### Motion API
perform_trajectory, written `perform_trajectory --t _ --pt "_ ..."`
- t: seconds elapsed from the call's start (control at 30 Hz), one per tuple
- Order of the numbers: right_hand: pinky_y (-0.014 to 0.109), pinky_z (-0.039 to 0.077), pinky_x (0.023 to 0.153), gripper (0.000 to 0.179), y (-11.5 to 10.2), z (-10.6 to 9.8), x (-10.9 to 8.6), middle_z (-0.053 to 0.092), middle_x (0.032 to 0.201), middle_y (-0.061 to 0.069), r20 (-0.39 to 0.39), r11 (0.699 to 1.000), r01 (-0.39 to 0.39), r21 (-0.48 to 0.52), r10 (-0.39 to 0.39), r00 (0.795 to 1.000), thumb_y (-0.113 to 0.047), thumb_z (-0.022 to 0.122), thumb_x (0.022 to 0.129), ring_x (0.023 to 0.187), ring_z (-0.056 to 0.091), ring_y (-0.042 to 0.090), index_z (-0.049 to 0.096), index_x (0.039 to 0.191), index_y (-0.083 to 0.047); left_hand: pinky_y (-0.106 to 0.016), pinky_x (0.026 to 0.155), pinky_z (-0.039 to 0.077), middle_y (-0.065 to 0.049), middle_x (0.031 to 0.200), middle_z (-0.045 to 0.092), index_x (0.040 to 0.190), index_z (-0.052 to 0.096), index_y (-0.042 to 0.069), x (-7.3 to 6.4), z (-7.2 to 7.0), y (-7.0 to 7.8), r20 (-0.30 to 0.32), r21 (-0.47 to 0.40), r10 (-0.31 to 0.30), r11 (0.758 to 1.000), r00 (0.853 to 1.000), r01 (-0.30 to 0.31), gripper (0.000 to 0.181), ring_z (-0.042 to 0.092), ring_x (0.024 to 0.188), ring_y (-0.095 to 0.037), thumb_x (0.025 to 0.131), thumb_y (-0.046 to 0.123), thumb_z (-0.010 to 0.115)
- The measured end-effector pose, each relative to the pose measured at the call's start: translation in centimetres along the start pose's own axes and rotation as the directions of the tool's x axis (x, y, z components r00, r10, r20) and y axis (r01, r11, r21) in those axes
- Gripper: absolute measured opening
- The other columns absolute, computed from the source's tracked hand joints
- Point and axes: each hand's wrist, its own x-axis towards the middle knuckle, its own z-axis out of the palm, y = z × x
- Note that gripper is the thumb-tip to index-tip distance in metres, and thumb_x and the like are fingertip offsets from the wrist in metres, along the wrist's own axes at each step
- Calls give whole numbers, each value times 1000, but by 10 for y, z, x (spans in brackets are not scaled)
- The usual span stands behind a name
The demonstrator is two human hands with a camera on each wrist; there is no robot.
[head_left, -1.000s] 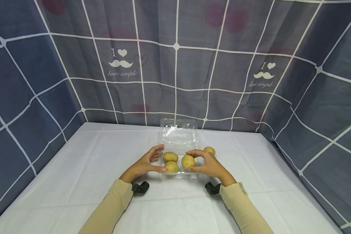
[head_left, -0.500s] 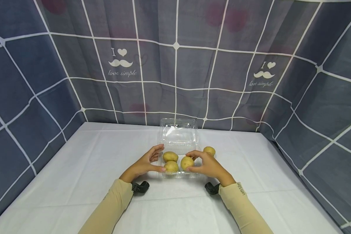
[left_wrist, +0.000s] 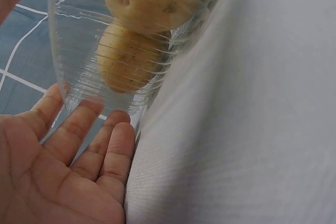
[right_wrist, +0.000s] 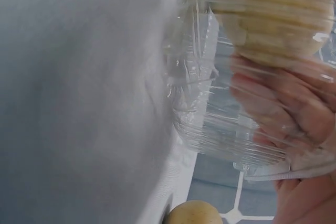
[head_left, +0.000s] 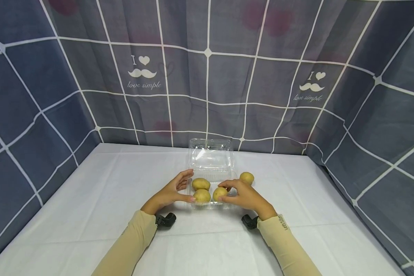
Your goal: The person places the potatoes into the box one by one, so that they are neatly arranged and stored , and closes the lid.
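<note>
A clear plastic clamshell box (head_left: pixel 212 174) stands on the white cloth, its lid (head_left: pixel 211 154) raised at the back. Two yellow potatoes, a rear one (head_left: pixel 201 184) and a front one (head_left: pixel 202 196), lie in its left half. My right hand (head_left: pixel 240 193) reaches over the right wall and holds another potato (head_left: pixel 219 194) low inside the box, between thumb and fingers. In the right wrist view, this potato (right_wrist: pixel 273 19) shows through the ribbed plastic. My left hand (head_left: pixel 172 191) rests along the box's left side; its extended fingers (left_wrist: pixel 76 129) touch the wall and the thumb lies at the front corner.
One more potato (head_left: pixel 247 178) lies on the tablecloth (head_left: pixel 124 172) just right of the box, behind my right hand. A dark checked curtain (head_left: pixel 227 84) encloses the table at the back and on both sides.
My right hand has carried the potato slightly left and lower into the box, close beside the front left potato. The left hand and the box have stayed in place.
</note>
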Motion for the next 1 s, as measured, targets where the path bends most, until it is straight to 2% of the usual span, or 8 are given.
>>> perform_trajectory --t 0.3,0.53,1.0 --pt "44 60 93 35 3 3 2 80 114 7 19 998 54 -40 -53 998 -25 79 100 97 69 17 77 123 1 -62 131 24 -34 172 22 167 18 -9 0 0 -1 3 -8 8 1000 1000 -8 113 22 160 -52 85 12 94" --pt "52 59 98 35 2 3 2 79 121 10 26 999 49 -20 -48 998 -22 76 101 104 72 25 76 126 2 -62 131 25 -34 172 22 167 19 -8 0 0 0 0 -5 6 1000 1000 -6 113 22 160 -52 85 11 93" --pt "57 57 103 38 -1 2 1 76 125 13 12 1000 12 28 -12 1000 -22 78 100 108 71 28 74 128 4 -62 131 25 -34 172 23 167 19 -9 1 0 0 0 -5 5 1000 1000 -5 112 23 159 -52 85 11 93"
